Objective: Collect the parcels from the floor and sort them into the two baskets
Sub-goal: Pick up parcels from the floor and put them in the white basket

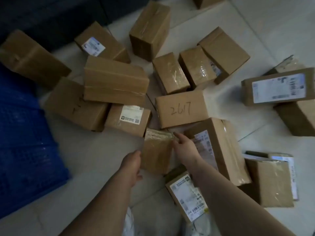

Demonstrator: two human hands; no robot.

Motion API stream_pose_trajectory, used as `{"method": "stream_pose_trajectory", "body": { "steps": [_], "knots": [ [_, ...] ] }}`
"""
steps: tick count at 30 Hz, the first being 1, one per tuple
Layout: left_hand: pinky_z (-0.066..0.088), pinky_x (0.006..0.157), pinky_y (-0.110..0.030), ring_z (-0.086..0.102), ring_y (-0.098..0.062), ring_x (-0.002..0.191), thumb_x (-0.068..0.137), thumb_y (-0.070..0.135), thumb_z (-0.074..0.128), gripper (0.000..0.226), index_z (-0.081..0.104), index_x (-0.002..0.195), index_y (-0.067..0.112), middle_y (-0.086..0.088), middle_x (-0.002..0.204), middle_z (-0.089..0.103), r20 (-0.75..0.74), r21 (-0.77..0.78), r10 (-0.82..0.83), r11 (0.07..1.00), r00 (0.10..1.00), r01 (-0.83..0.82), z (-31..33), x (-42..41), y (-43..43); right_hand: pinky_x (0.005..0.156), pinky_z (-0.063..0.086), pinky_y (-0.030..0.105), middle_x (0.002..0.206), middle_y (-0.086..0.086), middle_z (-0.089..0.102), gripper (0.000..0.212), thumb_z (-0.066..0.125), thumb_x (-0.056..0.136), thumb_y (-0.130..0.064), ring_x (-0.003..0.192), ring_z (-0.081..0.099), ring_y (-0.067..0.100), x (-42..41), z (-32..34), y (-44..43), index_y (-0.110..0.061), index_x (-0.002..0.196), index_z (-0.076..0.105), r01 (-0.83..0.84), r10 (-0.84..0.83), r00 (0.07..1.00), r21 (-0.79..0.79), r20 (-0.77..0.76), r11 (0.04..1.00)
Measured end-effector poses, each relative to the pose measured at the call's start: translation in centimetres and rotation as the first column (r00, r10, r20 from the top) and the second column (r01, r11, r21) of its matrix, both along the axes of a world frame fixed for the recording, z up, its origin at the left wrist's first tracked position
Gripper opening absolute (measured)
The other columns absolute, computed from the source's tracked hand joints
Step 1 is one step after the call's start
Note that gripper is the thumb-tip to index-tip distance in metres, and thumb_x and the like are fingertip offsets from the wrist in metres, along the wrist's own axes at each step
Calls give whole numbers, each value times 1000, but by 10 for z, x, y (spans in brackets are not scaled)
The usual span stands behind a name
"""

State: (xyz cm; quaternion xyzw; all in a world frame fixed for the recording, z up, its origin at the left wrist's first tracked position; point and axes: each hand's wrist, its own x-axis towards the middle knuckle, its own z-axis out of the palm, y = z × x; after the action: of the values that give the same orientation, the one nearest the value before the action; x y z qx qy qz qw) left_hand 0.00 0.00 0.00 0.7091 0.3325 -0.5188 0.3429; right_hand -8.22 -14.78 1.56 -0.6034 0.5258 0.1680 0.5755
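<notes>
Dimly Lit Floor, Boxes Everywhere

Both my hands clasp a small taped parcel (157, 150) on pale floor tiles (95, 155): left hand (132, 165) gripping its side, right hand (183, 145) pinching its corner. A blue basket (25, 142) sits at left.

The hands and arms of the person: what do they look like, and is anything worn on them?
Both forearms are bare as far as the view shows; no sleeve is visible. The left hand and the right hand wear no gloves. I see no watch, bracelet or ring, though the picture is dim and a little blurred, so small items could escape notice.
</notes>
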Motion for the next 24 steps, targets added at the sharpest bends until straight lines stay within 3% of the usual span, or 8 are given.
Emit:
{"method": "stream_pose_trajectory", "body": {
  "steps": [3,7,12,15,17,20,22,24],
  "knots": [
    [46,92,-44,54,-33,105,100,34,43,28,59,111,14,-10,113,57,-87,-54,121,991,989,-126,-22,-7,3,88,42,26,144,7,48,50,45,101,-22,123,52,24,4,-21,1,-28,150,34,-92,92,996,-8,-6,996],
    [48,83,-40,60,-32,99,100,27,44,22,61,96,14,-11,96,63,-98,-101,232,965,968,-242,-29,-8,8,93,47,33,140,10,50,51,46,100,-22,117,55,26,5,-27,5,-28,149,33,-175,174,984,-39,-21,984],
    [51,78,-40,60,-32,95,99,28,43,25,61,92,12,-13,94,64,-50,-117,263,957,964,-267,-11,-7,13,70,46,28,103,1,60,35,49,99,-32,87,57,14,-1,-14,3,-11,127,48,-97,93,994,-59,-60,994],
    [49,64,-35,60,-29,89,99,30,44,26,63,102,14,-11,98,62,0,-107,289,952,957,-287,10,-5,21,80,53,39,100,5,62,34,50,96,-42,90,61,21,-13,6,7,-12,113,53,0,-5,997,-66,-82,998],
    [52,69,-38,60,-28,91,98,30,48,22,63,103,14,-11,104,61,65,-83,320,946,945,-314,29,-4,24,82,55,43,98,6,64,30,50,96,-43,88,63,22,-20,27,10,-15,105,55,51,-54,997,-50,-60,997],
    [52,86,-41,59,-27,105,98,30,51,18,61,101,16,-6,113,61,188,-75,283,959,940,-274,62,0,18,72,54,38,93,6,66,26,46,98,-45,83,65,22,-25,64,12,-21,96,56,80,-81,996,-37,-26,996],
    [50,87,-40,59,-23,99,98,26,51,15,61,90,18,-2,106,63,229,-131,277,959,933,-252,87,6,5,72,57,39,93,5,66,25,45,98,-46,83,66,23,-25,86,6,-24,100,54,116,-115,993,-32,13,993],
    [49,92,-41,59,-21,99,99,22,51,12,62,101,20,0,105,63,232,-190,297,948,926,-256,113,15,-13,70,53,34,98,1,63,27,42,100,-45,86,63,18,-24,107,-6,-23,112,52,144,-143,988,-29,57,989]
  ]
}}
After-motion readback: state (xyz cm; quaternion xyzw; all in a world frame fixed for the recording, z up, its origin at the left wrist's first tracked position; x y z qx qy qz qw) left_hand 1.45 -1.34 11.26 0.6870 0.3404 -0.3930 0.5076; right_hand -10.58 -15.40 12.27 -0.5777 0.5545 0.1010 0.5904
